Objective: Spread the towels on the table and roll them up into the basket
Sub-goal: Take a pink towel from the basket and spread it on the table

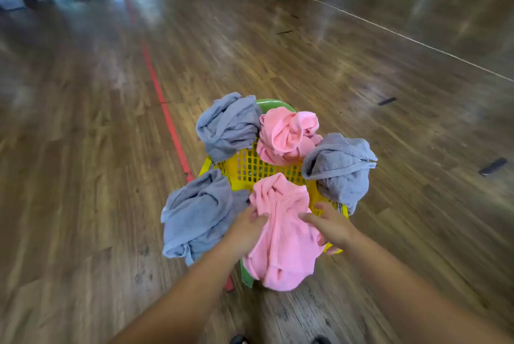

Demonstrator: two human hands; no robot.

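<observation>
1. Head view: the left hand (247,225) grips a fold of the near pink towel (281,240), fingers curled into the cloth.
2. The right hand (331,225) lies on the same towel's right side; I cannot tell whether it pinches.
3. That towel hangs over the near rim of the yellow basket (250,168).
4. Left of the left hand hangs the left grey towel (197,213); beyond the right hand, the right grey towel (342,171).
5. Farthest out sit the far grey towel (228,126) and the far pink towel (286,135).
</observation>
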